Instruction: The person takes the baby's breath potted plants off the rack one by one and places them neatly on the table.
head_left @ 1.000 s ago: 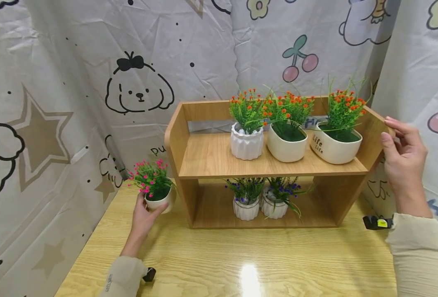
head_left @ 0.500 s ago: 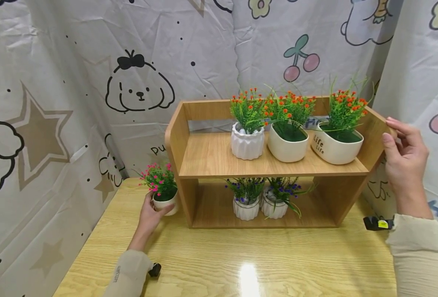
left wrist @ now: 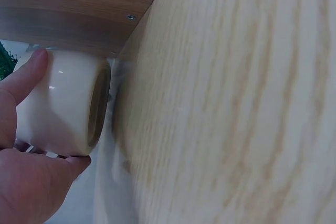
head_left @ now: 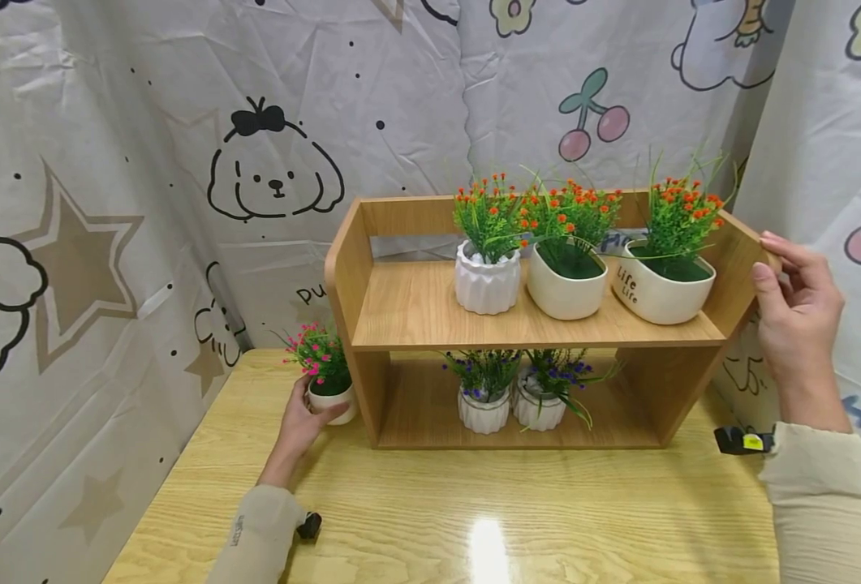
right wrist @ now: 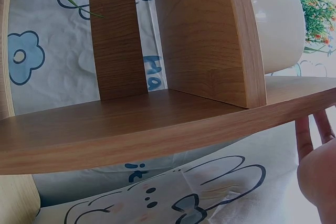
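My left hand (head_left: 302,426) grips a small cream pot (head_left: 333,403) of pink flowers (head_left: 318,357), thumb on the near side. The pot stands against or very near the left side panel of a two-tier wooden shelf (head_left: 415,320). In the left wrist view the pot's base (left wrist: 100,106) shows, with a narrow gap between it and the tabletop (left wrist: 220,98). My right hand (head_left: 798,312) holds the rounded top corner of the shelf's right panel between thumb and fingers. In the right wrist view the fingers (right wrist: 303,137) are at the panel's outer face.
The upper tier bears a ribbed white pot (head_left: 487,281) and two cream pots (head_left: 565,292), all with orange flowers. Below are two ribbed white pots (head_left: 484,412) with blue-purple flowers. A printed curtain (head_left: 401,105) hangs behind and at both sides of the table (head_left: 430,495).
My left hand has carried the pink-flowered pot rightward and slightly down, up to the shelf's left panel. My right hand stays on the right panel; the shelf looks unmoved.
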`<act>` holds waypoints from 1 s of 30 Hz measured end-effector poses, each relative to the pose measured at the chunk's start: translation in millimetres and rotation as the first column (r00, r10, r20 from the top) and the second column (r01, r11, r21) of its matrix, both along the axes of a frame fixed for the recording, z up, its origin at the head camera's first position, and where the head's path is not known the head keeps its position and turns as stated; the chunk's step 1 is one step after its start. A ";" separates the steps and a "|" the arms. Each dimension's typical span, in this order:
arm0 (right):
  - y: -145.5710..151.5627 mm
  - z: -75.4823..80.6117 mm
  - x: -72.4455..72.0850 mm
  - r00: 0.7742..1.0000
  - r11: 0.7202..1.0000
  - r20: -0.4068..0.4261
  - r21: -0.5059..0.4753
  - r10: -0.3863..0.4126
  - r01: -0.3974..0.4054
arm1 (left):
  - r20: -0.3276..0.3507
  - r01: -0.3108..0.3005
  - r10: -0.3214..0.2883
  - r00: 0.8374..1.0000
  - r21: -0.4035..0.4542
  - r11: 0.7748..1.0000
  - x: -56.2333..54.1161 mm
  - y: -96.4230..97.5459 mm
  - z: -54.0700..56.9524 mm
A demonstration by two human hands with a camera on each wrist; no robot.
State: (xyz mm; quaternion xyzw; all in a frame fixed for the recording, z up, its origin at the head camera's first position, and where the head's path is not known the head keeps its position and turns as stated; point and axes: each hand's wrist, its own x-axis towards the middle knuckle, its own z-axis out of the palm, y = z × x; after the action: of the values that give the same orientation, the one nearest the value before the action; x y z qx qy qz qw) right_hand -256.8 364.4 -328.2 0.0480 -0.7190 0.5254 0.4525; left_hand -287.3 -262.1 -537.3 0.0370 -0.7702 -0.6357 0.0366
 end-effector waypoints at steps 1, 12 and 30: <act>0.0 0.0 -0.1 1.000 1.000 0.001 0.000 0.000 0.000 | 0.003 0.001 -0.001 1.000 0.003 1.000 0.0 0.2 -0.4; -0.2 1.3 -0.5 1.000 1.000 0.020 -0.001 0.003 -0.003 | -0.004 0.012 -0.011 1.000 0.026 1.000 0.4 -2.1 -5.5; 0.7 0.1 -0.2 1.000 1.000 0.019 -0.007 0.000 0.000 | 0.007 0.025 -0.025 1.000 -0.024 0.999 2.3 -6.1 -8.0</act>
State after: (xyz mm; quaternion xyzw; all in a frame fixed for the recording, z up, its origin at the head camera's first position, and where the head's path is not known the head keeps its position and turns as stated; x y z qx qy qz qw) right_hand -257.1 365.2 -328.2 0.0412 -0.7216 0.5281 0.4458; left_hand -285.1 -268.2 -545.3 0.0290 -0.7784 -0.6265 0.0266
